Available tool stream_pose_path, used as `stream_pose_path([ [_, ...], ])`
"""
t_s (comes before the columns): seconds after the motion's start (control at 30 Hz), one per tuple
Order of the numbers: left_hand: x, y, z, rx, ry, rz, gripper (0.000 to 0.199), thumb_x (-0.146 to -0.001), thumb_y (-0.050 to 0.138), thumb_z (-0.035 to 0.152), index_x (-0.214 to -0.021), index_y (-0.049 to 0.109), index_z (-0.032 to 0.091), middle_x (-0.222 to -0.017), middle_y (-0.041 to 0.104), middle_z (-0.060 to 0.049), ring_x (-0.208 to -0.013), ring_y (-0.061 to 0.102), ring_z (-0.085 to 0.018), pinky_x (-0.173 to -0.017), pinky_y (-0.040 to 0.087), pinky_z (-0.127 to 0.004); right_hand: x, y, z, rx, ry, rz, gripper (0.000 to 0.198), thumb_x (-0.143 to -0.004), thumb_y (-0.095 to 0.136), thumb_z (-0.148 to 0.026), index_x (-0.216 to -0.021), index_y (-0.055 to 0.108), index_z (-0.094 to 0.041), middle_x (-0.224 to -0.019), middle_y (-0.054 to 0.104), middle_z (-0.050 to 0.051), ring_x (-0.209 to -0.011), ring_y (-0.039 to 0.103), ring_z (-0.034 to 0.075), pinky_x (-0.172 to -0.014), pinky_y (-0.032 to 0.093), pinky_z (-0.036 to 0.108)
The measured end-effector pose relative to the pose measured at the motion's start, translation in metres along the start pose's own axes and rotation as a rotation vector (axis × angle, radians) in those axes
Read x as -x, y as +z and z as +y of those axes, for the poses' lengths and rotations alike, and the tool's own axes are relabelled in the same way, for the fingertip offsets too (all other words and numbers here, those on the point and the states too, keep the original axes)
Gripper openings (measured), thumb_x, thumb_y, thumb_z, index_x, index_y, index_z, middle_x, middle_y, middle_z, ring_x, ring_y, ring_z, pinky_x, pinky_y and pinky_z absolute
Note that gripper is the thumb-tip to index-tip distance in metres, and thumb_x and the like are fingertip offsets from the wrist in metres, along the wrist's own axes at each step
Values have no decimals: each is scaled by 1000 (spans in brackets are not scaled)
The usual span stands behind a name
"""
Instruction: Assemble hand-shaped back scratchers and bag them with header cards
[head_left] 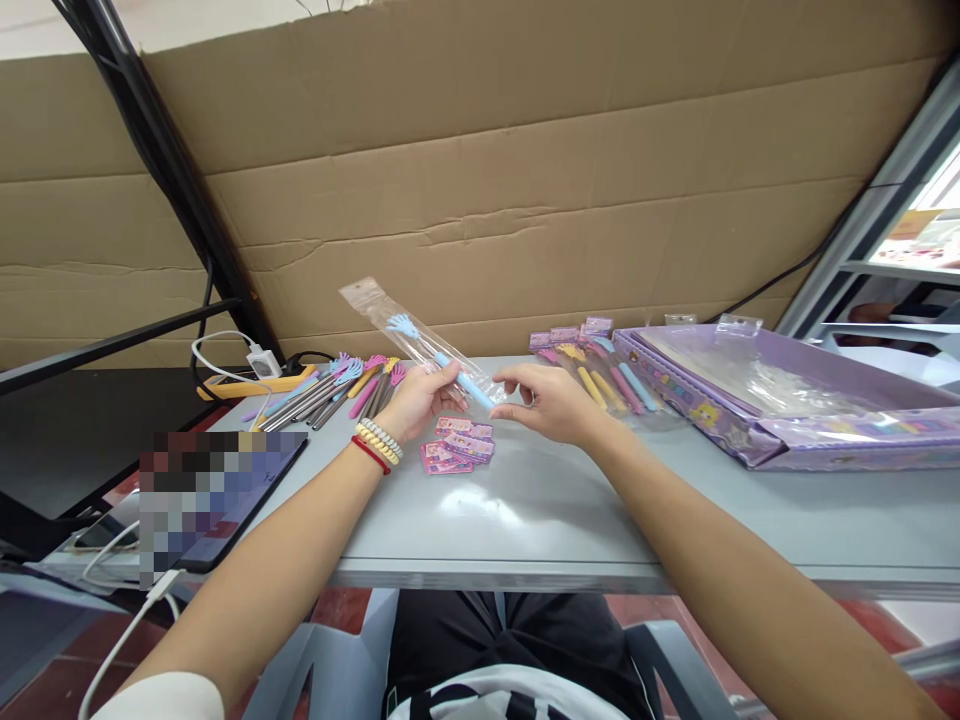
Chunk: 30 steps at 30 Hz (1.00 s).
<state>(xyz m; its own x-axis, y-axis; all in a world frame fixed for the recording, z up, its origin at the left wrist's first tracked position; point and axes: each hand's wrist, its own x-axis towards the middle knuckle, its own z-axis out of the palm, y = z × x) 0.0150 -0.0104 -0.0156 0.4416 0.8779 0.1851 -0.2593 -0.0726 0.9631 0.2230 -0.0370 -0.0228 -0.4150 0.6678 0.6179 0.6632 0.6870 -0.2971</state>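
A light-blue back scratcher [442,358] with a hand-shaped head lies inside a clear plastic bag [369,293], tilted above the table. My left hand [421,400] grips the scratcher through the bag near the handle. At the handle end, my right hand [546,400] pinches the edge of the bag between thumb and fingers. Small pink and purple cards [457,447] lie in a loose pile just below my hands. Loose back scratchers [330,390] in several colours are heaped to the left. Bagged scratchers with header cards [600,375] lie to the right.
A purple printed box [750,440] holding clear plastic bags [720,370] stands on the right of the grey table [540,520]. A tablet [247,490] with a white cable lies at the left, near a charger [262,361]. Cardboard [525,180] walls off the back.
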Motion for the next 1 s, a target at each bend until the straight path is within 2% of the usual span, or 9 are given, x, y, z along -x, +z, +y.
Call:
stream_pose_path([
  [0.27,5,12,-8,-54,-209,-179,35,-66,77,43,-74,64,11,-62,64,-4,-55,60,-13,-56,50,-27,0,4,-5,107,-44,-65,39,-75,62,-58,-70,62,-20,-64,62,4,-56,51,14,-56,30,26],
  [0.37,6,13,-10,-88,-241,-217,38,-65,77,47,-72,64,11,-58,61,-3,-53,58,-13,-58,51,-27,0,4,-8,169,-41,-58,37,-76,62,-57,-75,62,-20,-68,64,4,-57,52,14,-56,28,26],
  [0.53,4,11,-12,-8,-273,-191,39,-60,81,45,-75,66,12,-58,60,-2,-50,56,-11,-55,50,-27,1,5,-15,174,-88,-85,28,-77,62,-46,-87,60,-20,-71,65,2,-56,52,13,-55,29,25],
  [0.67,4,9,-12,-2,-319,-230,34,-64,79,42,-73,66,11,-55,59,-2,-50,58,-13,-54,50,-27,2,5,-20,167,-105,-107,19,-77,58,-36,-84,58,-19,-67,63,1,-53,50,12,-53,28,24],
  [0.8,4,8,-13,-52,-320,-248,39,-67,75,47,-67,64,10,-56,61,-5,-51,60,-14,-57,51,-28,1,5,-21,189,-84,-127,17,-82,52,-35,-77,56,-19,-63,61,2,-51,47,12,-53,26,25],
  [1.0,5,8,-14,-47,-320,-249,35,-66,77,42,-77,66,11,-69,63,-5,-58,59,-13,-56,50,-27,2,5,-19,159,-87,-220,16,-78,59,-34,-74,54,-19,-63,61,1,-52,45,12,-54,26,25],
])
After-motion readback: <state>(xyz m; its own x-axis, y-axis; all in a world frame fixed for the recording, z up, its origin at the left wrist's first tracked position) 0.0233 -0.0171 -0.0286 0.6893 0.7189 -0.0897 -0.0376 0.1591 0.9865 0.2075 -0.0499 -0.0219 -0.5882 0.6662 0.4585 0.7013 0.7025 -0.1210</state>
